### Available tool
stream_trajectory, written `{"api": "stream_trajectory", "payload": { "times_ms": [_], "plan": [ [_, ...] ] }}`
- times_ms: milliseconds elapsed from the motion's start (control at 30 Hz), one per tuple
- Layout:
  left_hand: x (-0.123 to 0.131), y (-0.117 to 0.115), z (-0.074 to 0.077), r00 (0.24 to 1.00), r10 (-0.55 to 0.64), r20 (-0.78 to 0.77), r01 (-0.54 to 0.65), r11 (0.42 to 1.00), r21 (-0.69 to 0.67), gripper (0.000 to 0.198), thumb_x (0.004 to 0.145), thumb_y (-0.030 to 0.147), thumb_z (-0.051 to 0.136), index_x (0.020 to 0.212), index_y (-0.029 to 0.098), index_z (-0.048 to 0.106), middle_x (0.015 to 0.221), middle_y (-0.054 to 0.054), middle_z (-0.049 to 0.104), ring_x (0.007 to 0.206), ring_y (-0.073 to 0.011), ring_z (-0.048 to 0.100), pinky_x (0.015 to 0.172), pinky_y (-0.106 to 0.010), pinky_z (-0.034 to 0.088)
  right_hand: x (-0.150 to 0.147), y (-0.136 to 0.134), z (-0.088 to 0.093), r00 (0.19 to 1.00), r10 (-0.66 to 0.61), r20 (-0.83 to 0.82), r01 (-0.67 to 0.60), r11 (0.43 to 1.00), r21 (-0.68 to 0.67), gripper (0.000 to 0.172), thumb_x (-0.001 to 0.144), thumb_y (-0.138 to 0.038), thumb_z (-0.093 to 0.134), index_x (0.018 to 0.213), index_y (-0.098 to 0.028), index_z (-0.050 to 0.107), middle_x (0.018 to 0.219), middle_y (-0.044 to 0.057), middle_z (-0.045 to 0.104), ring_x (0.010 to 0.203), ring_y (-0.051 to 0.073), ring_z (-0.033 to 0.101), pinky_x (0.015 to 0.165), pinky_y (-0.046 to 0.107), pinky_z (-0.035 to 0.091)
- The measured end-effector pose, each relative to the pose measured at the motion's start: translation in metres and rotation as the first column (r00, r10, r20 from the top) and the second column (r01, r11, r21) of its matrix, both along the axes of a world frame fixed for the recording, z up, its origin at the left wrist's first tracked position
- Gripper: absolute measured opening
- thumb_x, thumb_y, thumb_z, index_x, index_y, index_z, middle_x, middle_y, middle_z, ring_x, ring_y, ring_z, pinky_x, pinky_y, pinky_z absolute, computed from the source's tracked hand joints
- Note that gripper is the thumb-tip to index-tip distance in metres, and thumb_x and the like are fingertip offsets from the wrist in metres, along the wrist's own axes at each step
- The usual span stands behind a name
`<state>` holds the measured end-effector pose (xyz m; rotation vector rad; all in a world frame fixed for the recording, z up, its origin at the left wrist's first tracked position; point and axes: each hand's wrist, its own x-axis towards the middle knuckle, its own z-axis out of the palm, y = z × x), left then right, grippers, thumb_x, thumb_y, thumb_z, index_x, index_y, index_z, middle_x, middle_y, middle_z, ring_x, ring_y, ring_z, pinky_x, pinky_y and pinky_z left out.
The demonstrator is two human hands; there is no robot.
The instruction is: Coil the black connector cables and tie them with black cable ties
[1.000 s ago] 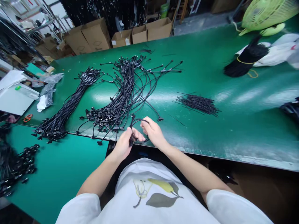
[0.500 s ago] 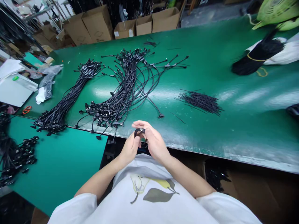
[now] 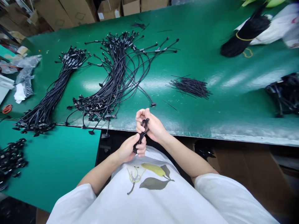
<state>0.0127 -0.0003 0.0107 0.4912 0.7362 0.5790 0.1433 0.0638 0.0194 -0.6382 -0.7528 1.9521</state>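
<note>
A coiled black cable [image 3: 144, 128] is held between my two hands, just in front of my shirt at the table's near edge. My left hand [image 3: 133, 147] is closed round the lower end of the coil. With bent fingers my right hand [image 3: 150, 124] grips its upper part. Beyond the hands lies a large spread of black cables [image 3: 116, 74] with plugs at both ends. To the right of that rests a small pile of thin black ties [image 3: 191, 87], with a single loose tie [image 3: 169, 105] beside it.
Another cable bundle [image 3: 58, 84] lies on the left of the green table [image 3: 144, 40]. A banded black bundle [image 3: 245, 34] and a heap of coiled cables [image 3: 285, 93] are at the right. Orange-handled scissors [image 3: 7, 109] and plastic bags [image 3: 25, 74] sit far left.
The round loop of cable has become a narrower, upright coil. My left hand has moved lower and closed round it, while my right hand has risen. The view has tilted down and turned right.
</note>
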Motion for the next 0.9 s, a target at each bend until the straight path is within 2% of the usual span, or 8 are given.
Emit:
{"api": "stream_trajectory", "payload": {
  "times_ms": [100, 200, 267, 333, 500, 667, 800, 900],
  "plan": [
    [-0.003, 0.004, -0.001, 0.991, 0.038, -0.13, -0.021, 0.992, 0.124, 0.042, 0.083, 0.058, 0.059, 0.079, 0.018, 0.048, 0.054, 0.01, 0.027, 0.045, -0.0068, 0.029, 0.046, -0.021, 0.03, 0.025, 0.007, 0.008, 0.931, -0.129, 0.342, -0.029, 0.906, 0.421, 0.042, 0.097, -0.058, 0.034, 0.09, -0.02, 0.053, 0.079, 0.0, 0.053, 0.066, 0.012, 0.057, 0.069, 0.031, 0.05],
    [-0.009, 0.014, -0.009, 0.884, 0.137, -0.447, 0.074, 0.903, 0.423, 0.038, 0.089, 0.055, 0.049, 0.08, 0.018, 0.05, 0.054, 0.008, 0.034, 0.048, -0.0086, 0.035, 0.052, -0.023, 0.032, 0.047, 0.009, 0.017, 0.663, -0.469, 0.584, -0.346, 0.499, 0.794, 0.029, 0.099, -0.041, 0.042, 0.1, -0.019, 0.061, 0.105, 0.008, 0.062, 0.104, 0.021, 0.057, 0.096, 0.041, 0.041],
    [-0.012, 0.02, -0.01, 0.771, 0.139, -0.621, 0.266, 0.816, 0.513, 0.035, 0.093, 0.05, 0.043, 0.081, 0.018, 0.051, 0.057, 0.005, 0.041, 0.052, -0.0098, 0.038, 0.054, -0.024, 0.032, 0.055, 0.006, 0.018, 0.476, -0.577, 0.664, -0.655, 0.272, 0.705, 0.023, 0.099, -0.028, 0.042, 0.101, -0.016, 0.062, 0.102, 0.01, 0.063, 0.103, 0.022, 0.057, 0.095, 0.042, 0.04],
    [-0.014, 0.025, -0.009, 0.715, 0.049, -0.698, 0.427, 0.759, 0.491, 0.033, 0.095, 0.046, 0.04, 0.082, 0.018, 0.051, 0.059, 0.005, 0.043, 0.053, -0.0104, 0.039, 0.055, -0.025, 0.033, 0.058, 0.0, 0.014, 0.293, -0.583, 0.758, -0.861, 0.184, 0.474, 0.023, 0.098, -0.019, 0.039, 0.095, -0.013, 0.061, 0.087, 0.009, 0.063, 0.084, 0.02, 0.058, 0.077, 0.036, 0.044],
    [-0.012, 0.026, -0.002, 0.736, -0.154, -0.659, 0.516, 0.757, 0.401, 0.038, 0.097, 0.049, 0.03, 0.086, 0.017, 0.05, 0.058, 0.006, 0.039, 0.053, -0.0106, 0.037, 0.055, -0.025, 0.035, 0.058, -0.022, -0.001, 0.128, -0.615, 0.778, -0.955, 0.135, 0.264, 0.022, 0.097, -0.015, 0.035, 0.091, -0.014, 0.056, 0.081, 0.007, 0.058, 0.069, 0.018, 0.052, 0.052, 0.029, 0.028],
    [-0.009, 0.026, 0.001, 0.588, -0.068, -0.806, 0.684, 0.575, 0.45, 0.03, 0.096, 0.039, 0.038, 0.085, 0.018, 0.057, 0.072, 0.0, 0.057, 0.067, -0.0142, 0.05, 0.066, -0.026, 0.04, 0.064, -0.026, -0.002, 0.073, -0.397, 0.915, -0.928, 0.309, 0.208, 0.019, 0.099, -0.024, 0.039, 0.1, -0.013, 0.055, 0.086, 0.007, 0.062, 0.069, 0.017, 0.054, 0.051, 0.027, 0.024],
    [-0.003, 0.027, -0.004, 0.551, 0.118, -0.826, 0.738, 0.393, 0.549, 0.025, 0.095, 0.035, 0.044, 0.091, 0.021, 0.064, 0.086, -0.006, 0.066, 0.08, -0.0202, 0.058, 0.078, -0.031, 0.042, 0.081, -0.014, -0.001, 0.206, -0.023, 0.978, -0.866, 0.462, 0.193, 0.022, 0.098, -0.034, 0.045, 0.099, -0.015, 0.056, 0.078, 0.004, 0.063, 0.064, 0.015, 0.055, 0.054, 0.025, 0.032],
    [0.002, 0.03, -0.008, 0.591, 0.131, -0.796, 0.695, 0.419, 0.585, 0.019, 0.09, 0.035, 0.054, 0.085, 0.022, 0.066, 0.077, -0.006, 0.063, 0.074, -0.0208, 0.056, 0.077, -0.03, 0.04, 0.092, -0.012, -0.01, 0.321, 0.087, 0.943, -0.848, 0.469, 0.245, 0.029, 0.1, -0.037, 0.038, 0.09, -0.017, 0.058, 0.083, 0.005, 0.065, 0.071, 0.015, 0.059, 0.062, 0.025, 0.039]
  ]
}}
